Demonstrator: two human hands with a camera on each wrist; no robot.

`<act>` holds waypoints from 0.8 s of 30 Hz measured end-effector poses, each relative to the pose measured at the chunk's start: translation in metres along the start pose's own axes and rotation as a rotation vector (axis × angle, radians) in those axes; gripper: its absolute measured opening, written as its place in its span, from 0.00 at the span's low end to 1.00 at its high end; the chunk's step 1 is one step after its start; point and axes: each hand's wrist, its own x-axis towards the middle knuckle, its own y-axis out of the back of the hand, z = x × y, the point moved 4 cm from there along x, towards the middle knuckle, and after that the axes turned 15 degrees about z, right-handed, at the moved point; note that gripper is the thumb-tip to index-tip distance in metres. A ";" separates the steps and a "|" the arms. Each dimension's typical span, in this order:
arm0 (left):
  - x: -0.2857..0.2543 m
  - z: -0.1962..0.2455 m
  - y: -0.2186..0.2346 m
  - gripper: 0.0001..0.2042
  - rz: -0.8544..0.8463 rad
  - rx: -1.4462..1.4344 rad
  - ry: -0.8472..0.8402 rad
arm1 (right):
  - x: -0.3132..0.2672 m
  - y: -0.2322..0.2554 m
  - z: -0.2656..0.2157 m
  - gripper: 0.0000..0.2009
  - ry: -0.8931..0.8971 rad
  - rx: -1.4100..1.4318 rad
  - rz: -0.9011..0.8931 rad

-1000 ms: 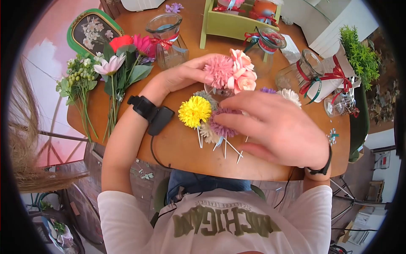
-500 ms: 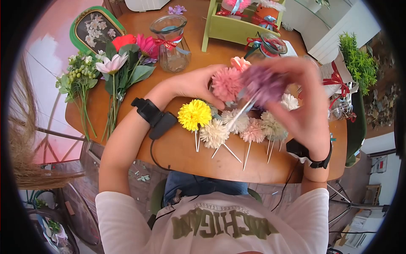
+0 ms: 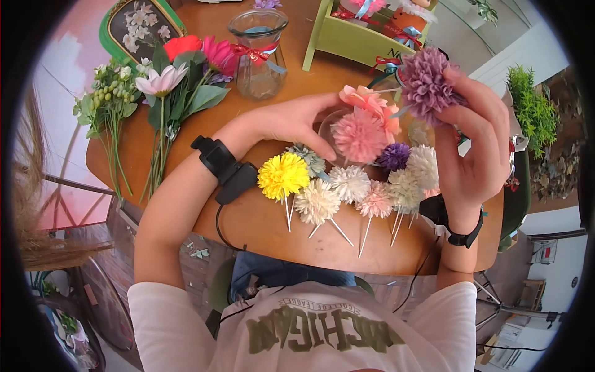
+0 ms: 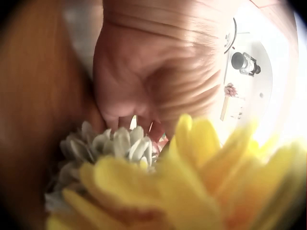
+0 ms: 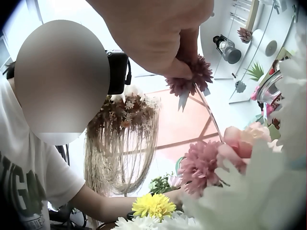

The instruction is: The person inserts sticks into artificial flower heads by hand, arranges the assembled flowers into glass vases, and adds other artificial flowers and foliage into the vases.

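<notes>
My right hand pinches a purple pompom flower just under its head, raised over the table's right part. Its thin white stem points toward the peach flowers in the right wrist view. With thumb in front and fingers behind, my left hand grips a glass jar, mostly hidden by blooms. A pink pompom flower stands in that jar beside the peach ones. Close under the left wrist are a yellow flower and a grey-white one.
Along the table's front lie cream flowers, a pale pink one and a dark purple one. Leafy stems and a lily-like flower lie left. A ribboned glass vase and a green wooden box stand behind.
My right hand has picked the purple flower up from the row at the front and carried it up and to the right, turning it. My left hand stays at the jar.
</notes>
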 end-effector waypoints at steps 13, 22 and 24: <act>0.001 -0.001 0.002 0.48 0.070 0.069 0.032 | -0.004 -0.009 -0.015 0.11 0.106 0.090 -0.139; 0.000 -0.010 0.004 0.55 0.173 0.328 -0.074 | -0.011 -0.022 -0.005 0.10 -0.019 0.116 -0.234; -0.001 -0.013 0.006 0.57 0.183 0.192 -0.080 | -0.009 -0.019 -0.006 0.12 0.014 0.127 -0.169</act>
